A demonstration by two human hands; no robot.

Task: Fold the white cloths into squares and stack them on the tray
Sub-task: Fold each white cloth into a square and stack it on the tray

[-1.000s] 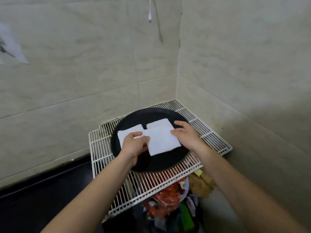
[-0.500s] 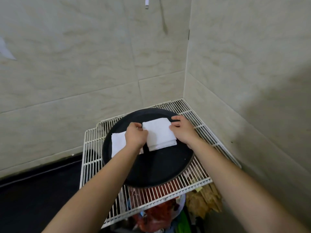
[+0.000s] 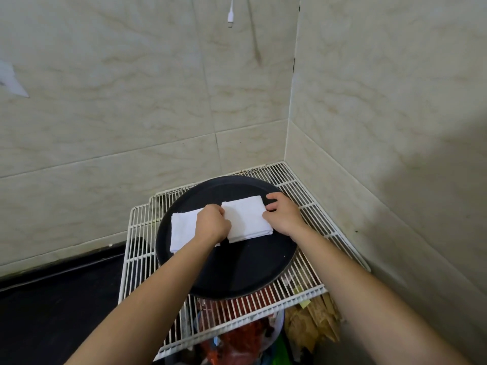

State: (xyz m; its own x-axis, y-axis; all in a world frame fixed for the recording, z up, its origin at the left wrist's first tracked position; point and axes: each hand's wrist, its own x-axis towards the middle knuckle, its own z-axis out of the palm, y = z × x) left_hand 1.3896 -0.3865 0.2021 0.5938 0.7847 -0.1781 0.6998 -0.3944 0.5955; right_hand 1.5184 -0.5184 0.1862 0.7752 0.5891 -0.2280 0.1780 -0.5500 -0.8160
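In the head view, a black round tray (image 3: pixel 237 272) is sitting on a white wire rack (image 3: pixel 139 259) pushed into the corner of two tiled walls. Two white cloths are lying on the far half of the tray. A folded cloth (image 3: pixel 246 219) is resting right of centre, its long axis running near to far with a slight lean to the right. A second cloth (image 3: pixel 183 230) is lying flat just to its left, partly under the left wrist.

The folded cloth is lying directly between the two hands, so both are equally near it. The left hand (image 3: pixel 213 225) is arching knuckles-up over its left edge with the fingers curled down. The fingertips are hidden, so I cannot tell whether they are pinching. The right hand (image 3: pixel 283 216) is coming in from the right, thumb and curled fingers nipping the right edge. Both forearms are reaching forward from the near side.
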